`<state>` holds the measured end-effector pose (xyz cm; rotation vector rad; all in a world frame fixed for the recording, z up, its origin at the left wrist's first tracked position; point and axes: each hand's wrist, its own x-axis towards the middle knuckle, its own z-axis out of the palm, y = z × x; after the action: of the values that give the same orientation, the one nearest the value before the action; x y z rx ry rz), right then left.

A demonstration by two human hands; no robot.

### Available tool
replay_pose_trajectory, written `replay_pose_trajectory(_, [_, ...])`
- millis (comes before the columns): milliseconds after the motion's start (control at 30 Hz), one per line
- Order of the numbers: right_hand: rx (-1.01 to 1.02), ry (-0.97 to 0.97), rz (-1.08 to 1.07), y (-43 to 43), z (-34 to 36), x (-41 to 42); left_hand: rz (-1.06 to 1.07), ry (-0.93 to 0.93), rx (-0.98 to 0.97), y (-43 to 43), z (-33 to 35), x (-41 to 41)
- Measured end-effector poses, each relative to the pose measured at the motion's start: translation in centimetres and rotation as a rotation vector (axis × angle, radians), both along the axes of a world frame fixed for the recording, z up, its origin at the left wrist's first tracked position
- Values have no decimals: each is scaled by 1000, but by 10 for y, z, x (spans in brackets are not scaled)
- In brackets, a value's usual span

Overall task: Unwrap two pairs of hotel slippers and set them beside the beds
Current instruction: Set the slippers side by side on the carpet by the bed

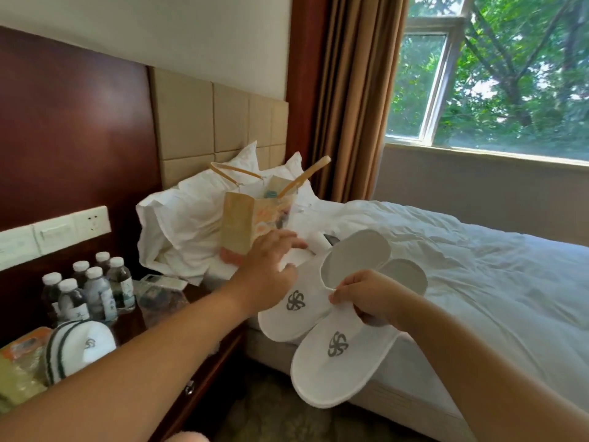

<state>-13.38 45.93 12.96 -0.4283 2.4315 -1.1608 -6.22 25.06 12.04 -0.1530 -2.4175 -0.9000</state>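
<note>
Two white hotel slippers with grey pinwheel logos, the near slipper [338, 358] and the far slipper [294, 314], hang over the bed's edge with toes pointing down. My right hand [369, 299] pinches them together at their openings. My left hand [271, 266] reaches onto the white bed [478, 275], thumb and fingers closed round a flat white packet [301, 253] next to a tan paper bag [251, 224]. What the packet holds cannot be made out. Another white logo item with dark stripes [79, 346] lies on the nightstand [204, 362].
Several water bottles [89, 291] stand on the dark nightstand under a row of wall switches [54, 232]. Crumpled pillows [191, 218] lean on the padded headboard. A window and brown curtain [347, 100] are beyond the bed. Carpet floor [271, 416] shows below.
</note>
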Motion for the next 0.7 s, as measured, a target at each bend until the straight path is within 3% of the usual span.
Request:
replay_pose_trajectory(100, [96, 26, 5, 37, -8, -13, -205, -98, -295, 49, -1, -20])
replay_pose_trajectory(333, [278, 162, 142, 128, -27, -35, -386, -222, -861, 145, -19, -65])
replay_pose_trajectory(467, [343, 297, 166, 180, -51, -34, -489, -170, -988, 197, -33, -77])
replay_pose_trajectory(700, [364, 317, 157, 259, -98, -19, -548, -241, -1071, 263, -66, -83])
